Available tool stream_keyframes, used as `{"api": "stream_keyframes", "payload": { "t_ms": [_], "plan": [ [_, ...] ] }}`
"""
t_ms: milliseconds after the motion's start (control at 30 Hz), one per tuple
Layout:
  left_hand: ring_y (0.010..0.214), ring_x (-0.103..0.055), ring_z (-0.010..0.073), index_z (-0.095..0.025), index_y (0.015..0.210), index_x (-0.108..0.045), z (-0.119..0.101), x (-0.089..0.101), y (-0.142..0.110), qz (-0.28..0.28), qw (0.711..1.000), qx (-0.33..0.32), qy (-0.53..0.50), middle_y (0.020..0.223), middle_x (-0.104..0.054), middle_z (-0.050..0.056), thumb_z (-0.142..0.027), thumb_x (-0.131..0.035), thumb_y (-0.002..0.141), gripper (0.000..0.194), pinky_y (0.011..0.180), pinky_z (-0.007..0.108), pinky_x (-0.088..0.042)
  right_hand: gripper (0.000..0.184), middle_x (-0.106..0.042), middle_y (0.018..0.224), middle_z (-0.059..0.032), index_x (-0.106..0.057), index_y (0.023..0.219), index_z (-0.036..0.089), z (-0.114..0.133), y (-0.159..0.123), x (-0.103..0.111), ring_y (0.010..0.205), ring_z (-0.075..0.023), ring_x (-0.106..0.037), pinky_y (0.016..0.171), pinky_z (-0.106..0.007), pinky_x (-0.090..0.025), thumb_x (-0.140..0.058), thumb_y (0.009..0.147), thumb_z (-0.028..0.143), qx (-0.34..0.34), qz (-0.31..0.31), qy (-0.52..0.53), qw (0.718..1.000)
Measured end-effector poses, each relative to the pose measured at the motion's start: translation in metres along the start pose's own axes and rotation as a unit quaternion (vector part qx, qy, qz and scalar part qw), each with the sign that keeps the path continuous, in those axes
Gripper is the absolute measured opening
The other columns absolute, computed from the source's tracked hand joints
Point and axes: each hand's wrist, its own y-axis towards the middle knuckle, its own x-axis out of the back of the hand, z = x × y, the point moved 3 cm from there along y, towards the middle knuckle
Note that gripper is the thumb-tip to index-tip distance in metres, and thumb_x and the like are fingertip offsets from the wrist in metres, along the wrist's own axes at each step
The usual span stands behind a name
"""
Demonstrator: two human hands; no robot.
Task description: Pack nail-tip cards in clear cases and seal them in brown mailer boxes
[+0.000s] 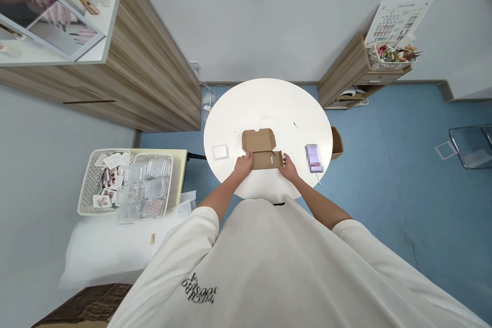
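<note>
A small brown cardboard box [263, 160] lies on the round white table [269, 102], its lid flap folded out away from me. My left hand [243, 165] grips the box's left end, fingers over the near-left corner. At the opposite end, my right hand [289, 168] holds the right side wall between thumb and fingers. A small white mark shows inside the box near its right end. Left of my left hand rests a flat, clear-and-white square case [221, 151]. To the right of my right hand is a phone [314, 158] with a blurred screen and a white cable.
A small thin dark item [295, 124] lies toward the table's far right. Two white baskets [86, 184] with cards and clear plastic packs stand at left, beside white wrapping [111, 251]. A brown bin [337, 142] is right of the table. Wooden cabinets [161, 61] flank the wall.
</note>
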Motion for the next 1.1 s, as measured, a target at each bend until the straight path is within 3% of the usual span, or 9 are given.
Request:
{"api": "stream_keyframes", "payload": {
  "t_ms": [100,233,400,500,633,800,1100],
  "plan": [
    [0.117,-0.06,0.0388,-0.019,0.153,-0.03,0.0,-0.001,0.001,0.001,1.0,0.0,-0.004,0.142,-0.045,0.023,-0.021,-0.078,0.077,0.09,0.099,0.05,-0.043,0.074,-0.065,0.132,-0.011,-0.022,0.159,0.02,0.0,0.011,-0.004,0.112,-0.0215,-0.065,0.09,-0.031,-0.051,-0.052,0.092,0.026,-0.03,0.004,0.095,0.995],
    [0.116,-0.061,0.0375,-0.021,0.155,-0.027,0.0,-0.001,0.001,0.002,1.0,-0.002,0.004,0.142,-0.045,0.022,-0.023,-0.075,0.079,0.09,0.097,0.049,-0.045,0.062,-0.069,0.125,-0.0075,-0.04,0.149,0.02,0.001,0.022,-0.006,0.11,-0.018,-0.067,0.089,-0.027,-0.051,-0.054,0.09,0.022,-0.061,-0.003,0.154,0.986],
    [0.116,-0.061,0.0384,-0.02,0.154,-0.028,-0.001,0.0,0.0,0.004,1.0,-0.001,-0.002,0.143,-0.044,0.023,-0.02,-0.075,0.078,0.089,0.097,0.05,-0.045,0.049,-0.069,0.125,-0.0085,-0.053,0.138,0.018,-0.001,0.028,-0.005,0.112,-0.0179,-0.066,0.088,-0.024,-0.05,-0.056,0.09,0.022,-0.063,-0.01,0.153,0.986],
    [0.118,-0.06,0.039,-0.02,0.153,-0.03,-0.001,0.0,0.0,0.011,1.0,0.003,-0.01,0.145,-0.042,0.023,-0.017,-0.076,0.076,0.09,0.098,0.05,-0.044,0.05,-0.066,0.132,-0.0107,-0.053,0.138,0.017,-0.001,0.028,-0.004,0.114,-0.0185,-0.066,0.088,-0.024,-0.049,-0.061,0.09,0.031,-0.061,-0.018,0.142,0.988],
    [0.118,-0.06,0.0396,-0.018,0.154,-0.029,-0.001,0.0,0.0,0.011,1.0,0.004,-0.012,0.144,-0.043,0.024,-0.019,-0.077,0.076,0.092,0.098,0.05,-0.044,0.055,-0.07,0.122,-0.0073,-0.047,0.143,0.019,0.004,0.027,-0.004,0.109,-0.0173,-0.067,0.086,-0.024,-0.049,-0.061,0.092,0.034,-0.055,-0.003,0.149,0.987],
    [0.115,-0.062,0.0381,-0.021,0.156,-0.026,-0.001,-0.001,0.001,0.006,1.0,-0.005,0.012,0.143,-0.044,0.023,-0.021,-0.078,0.076,0.095,0.096,0.048,-0.046,0.042,-0.072,0.118,-0.0059,-0.053,0.138,0.021,0.021,0.023,-0.006,0.108,-0.0183,-0.066,0.086,-0.026,-0.049,-0.052,0.099,0.038,-0.03,0.005,0.139,0.99],
    [0.113,-0.063,0.034,-0.019,0.156,-0.026,-0.002,0.0,0.0,0.025,0.997,-0.007,0.077,0.145,-0.044,0.022,-0.016,-0.08,0.075,0.097,0.093,0.042,-0.048,0.034,-0.072,0.117,-0.0049,-0.06,0.13,0.021,0.033,0.019,-0.007,0.105,-0.0172,-0.065,0.084,-0.024,-0.047,-0.052,0.098,0.032,-0.02,-0.006,0.137,0.99]
  ]
}}
